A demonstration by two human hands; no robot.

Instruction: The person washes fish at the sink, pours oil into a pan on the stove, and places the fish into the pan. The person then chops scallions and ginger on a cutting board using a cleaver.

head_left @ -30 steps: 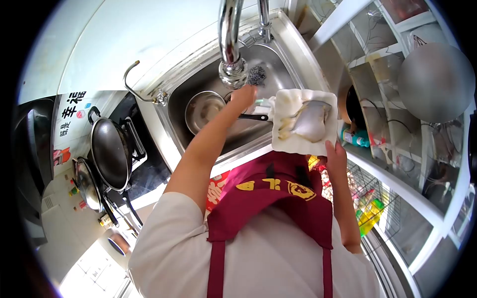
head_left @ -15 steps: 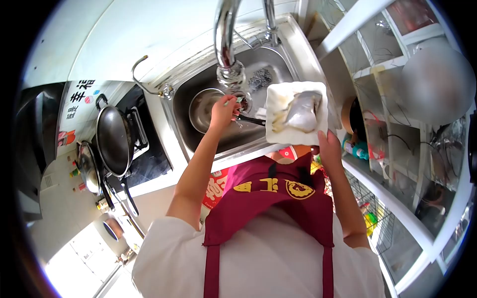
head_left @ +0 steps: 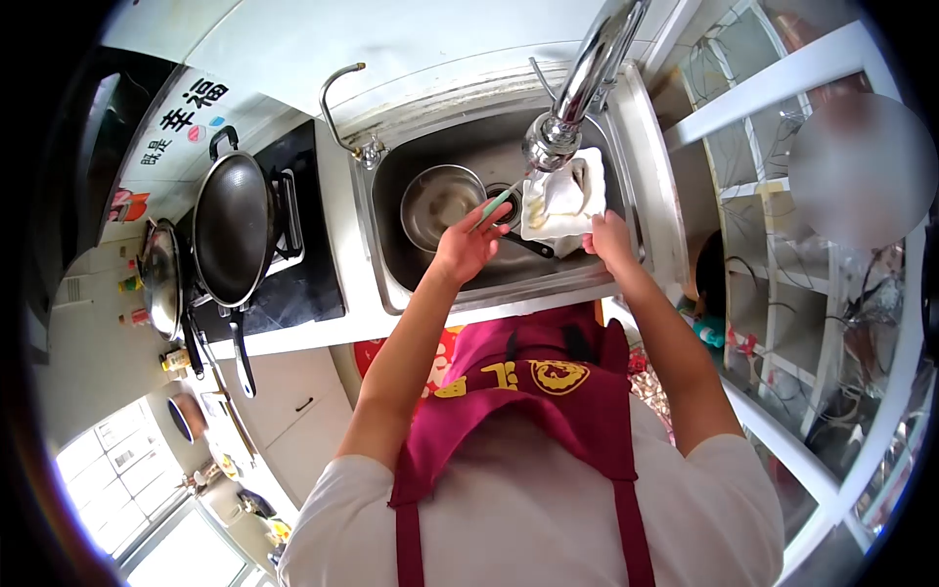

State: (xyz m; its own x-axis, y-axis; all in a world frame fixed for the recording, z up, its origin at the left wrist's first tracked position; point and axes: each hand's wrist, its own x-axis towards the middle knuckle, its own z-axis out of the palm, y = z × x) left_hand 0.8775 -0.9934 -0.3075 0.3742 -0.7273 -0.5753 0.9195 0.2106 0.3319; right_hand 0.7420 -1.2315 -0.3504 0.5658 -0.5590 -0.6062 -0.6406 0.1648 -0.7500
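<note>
Clearly, lettering (head_left: 206, 94) reads 幸福; left grip (head_left: 468, 247) pinches a green handle (head_left: 496, 204), right grip (head_left: 611, 241) a white dish (head_left: 594, 194).

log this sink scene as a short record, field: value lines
left hand: holding green tool, kind unclear
right hand: gripping dish at its near right corner
dish contents: what looks like fish
pan: in sink, handle pointing right
faucet: overhead, water flow unclear
stove: left of sink, bearing wok
</note>
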